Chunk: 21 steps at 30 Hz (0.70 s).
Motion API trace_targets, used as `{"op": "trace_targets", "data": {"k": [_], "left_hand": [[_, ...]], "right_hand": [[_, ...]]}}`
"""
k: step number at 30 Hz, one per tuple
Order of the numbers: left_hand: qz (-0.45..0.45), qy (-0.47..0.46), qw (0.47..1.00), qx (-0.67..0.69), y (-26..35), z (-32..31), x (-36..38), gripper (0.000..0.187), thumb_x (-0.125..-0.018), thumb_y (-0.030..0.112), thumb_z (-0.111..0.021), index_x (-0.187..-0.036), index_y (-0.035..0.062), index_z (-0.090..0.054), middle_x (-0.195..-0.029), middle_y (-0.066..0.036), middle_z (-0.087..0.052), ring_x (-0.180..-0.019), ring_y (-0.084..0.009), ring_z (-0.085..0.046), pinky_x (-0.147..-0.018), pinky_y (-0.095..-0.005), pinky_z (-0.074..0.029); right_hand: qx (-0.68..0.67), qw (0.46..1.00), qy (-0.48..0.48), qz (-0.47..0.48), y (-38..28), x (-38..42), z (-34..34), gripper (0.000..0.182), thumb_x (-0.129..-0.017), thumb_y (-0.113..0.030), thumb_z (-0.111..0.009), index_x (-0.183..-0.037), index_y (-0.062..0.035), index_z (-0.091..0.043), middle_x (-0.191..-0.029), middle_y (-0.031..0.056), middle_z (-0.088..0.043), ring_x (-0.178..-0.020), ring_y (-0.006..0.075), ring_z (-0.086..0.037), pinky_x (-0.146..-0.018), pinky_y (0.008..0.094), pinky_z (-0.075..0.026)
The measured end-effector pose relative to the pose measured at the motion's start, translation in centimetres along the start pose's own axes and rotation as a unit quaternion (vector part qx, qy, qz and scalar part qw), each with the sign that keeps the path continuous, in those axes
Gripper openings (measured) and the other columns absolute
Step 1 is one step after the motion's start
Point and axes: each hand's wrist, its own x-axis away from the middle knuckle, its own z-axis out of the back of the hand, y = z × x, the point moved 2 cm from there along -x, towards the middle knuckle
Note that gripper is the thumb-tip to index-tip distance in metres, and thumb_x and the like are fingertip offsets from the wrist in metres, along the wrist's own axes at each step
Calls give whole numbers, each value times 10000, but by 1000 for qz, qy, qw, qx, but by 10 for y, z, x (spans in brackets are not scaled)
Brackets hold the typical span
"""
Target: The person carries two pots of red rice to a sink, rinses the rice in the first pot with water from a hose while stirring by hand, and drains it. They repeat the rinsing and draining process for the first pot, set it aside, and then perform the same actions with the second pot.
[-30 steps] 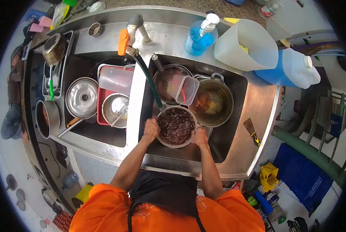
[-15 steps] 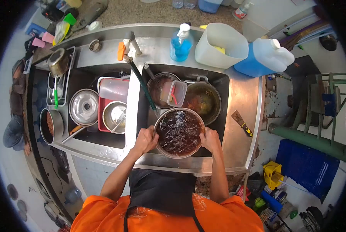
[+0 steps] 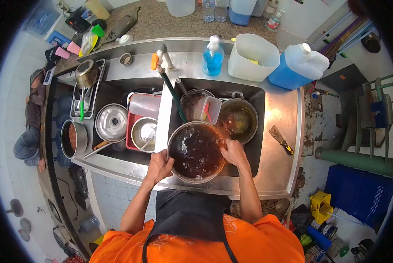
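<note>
A wide round pot (image 3: 192, 180) of dark brown liquid (image 3: 196, 151) is held over the front of the right sink basin. My left hand (image 3: 160, 165) is closed on its left side and my right hand (image 3: 234, 153) on its right side. The pot tilts, and the liquid comes up to its far right rim. Just beyond lies a large pot (image 3: 244, 138) with some murky yellowish liquid inside. Beside that, a clear plastic container (image 3: 201, 109) holding a red-handled item rests over another pot (image 3: 188, 109).
A dark green hose (image 3: 172, 94) hangs from the tap into the basin. Lids, a red tray (image 3: 130, 133) and pans fill the left basin. A scraper (image 3: 280, 139) lies on the right drainboard. Soap bottle (image 3: 212, 59), white tub (image 3: 253, 65) and blue-liquid jug (image 3: 297, 68) line the back.
The held pot has shifted left and tilted, both hands moving with it. Its foamy-looking surface now appears smoother, with the liquid at the far right rim. The whole view has shifted slightly.
</note>
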Motion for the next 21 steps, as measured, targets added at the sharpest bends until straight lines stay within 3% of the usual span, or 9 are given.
{"op": "trace_targets", "data": {"k": [21], "left_hand": [[18, 58, 997, 37, -4, 17, 29, 241, -850, 68, -554, -656, -43, -462, -501, -116, -531, -429, -223, -633, -381, -324, -499]], "right_hand": [[-45, 998, -17, 28, -10, -16, -31, 272, -837, -178, -585, -870, 89, -620, -894, 334, -626, -883, 492, -604, -811, 533, -469]]}}
